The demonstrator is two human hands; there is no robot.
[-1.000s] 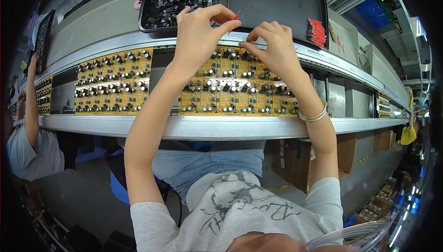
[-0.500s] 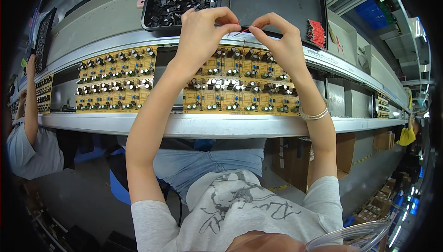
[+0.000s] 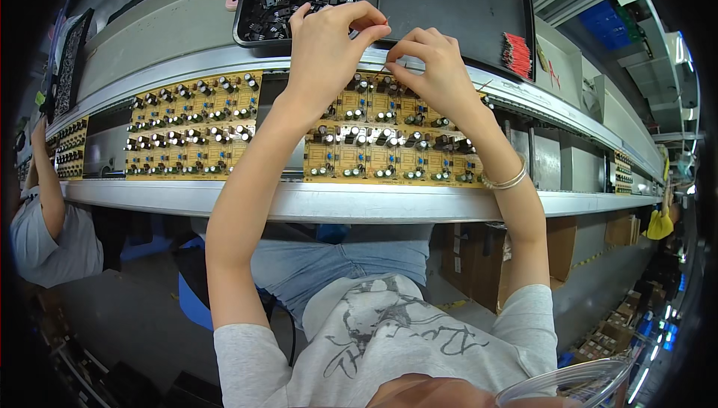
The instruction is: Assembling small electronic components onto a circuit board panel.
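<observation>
Red wire (image 3: 387, 23), pinched in the left hand (image 3: 323, 45), shows beyond the far edge of the circuit board (image 3: 374, 155), where the right hand (image 3: 435, 68), fingers narrow, hold unclear, should ideally work straight and gently.

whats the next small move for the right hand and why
Probably lower the right hand slightly toward the circuit board: it is at the board's upper edge, seemingly pinching a thin lead, while the left hand holds a red wire higher in view. I can't tell if the lead is seated.
</observation>
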